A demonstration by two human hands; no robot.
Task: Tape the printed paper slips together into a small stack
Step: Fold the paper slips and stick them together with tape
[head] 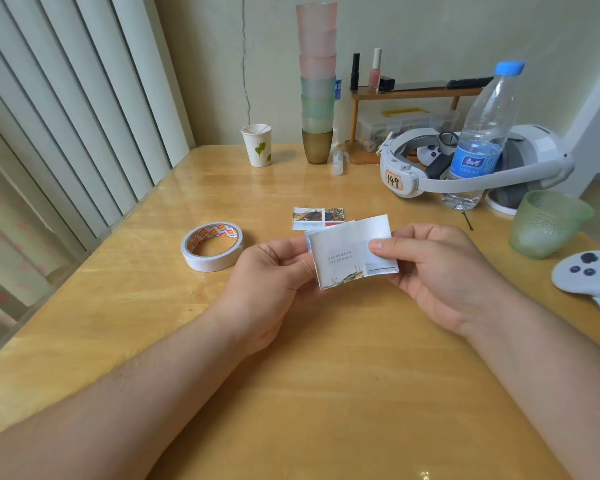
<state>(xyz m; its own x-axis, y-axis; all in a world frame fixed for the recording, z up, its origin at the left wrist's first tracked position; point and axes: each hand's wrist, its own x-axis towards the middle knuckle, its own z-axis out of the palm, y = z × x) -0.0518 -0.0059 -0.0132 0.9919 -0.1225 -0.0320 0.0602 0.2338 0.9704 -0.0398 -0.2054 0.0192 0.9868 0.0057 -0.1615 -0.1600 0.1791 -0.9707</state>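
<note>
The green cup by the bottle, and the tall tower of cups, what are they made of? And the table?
The green cup looks like frosted, bumpy plastic or glass; light shows through it. The tower of cups looks the same, cloudy pink and green, with a brownish one at the bottom. The table looks like varnished wood: grain lines and shiny reflections show.

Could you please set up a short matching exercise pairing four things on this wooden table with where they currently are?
Things:
1. white roll of tape
2. pale printed paper slips
3. colourful printed slip
4. white paper cup with green leaves

Places:
A. far side, near the wall
B. held between both hands
C. flat on the table, beyond the hands
D. on the table, left of the left hand

Pairs: 1-D, 2-B, 3-C, 4-A
</note>
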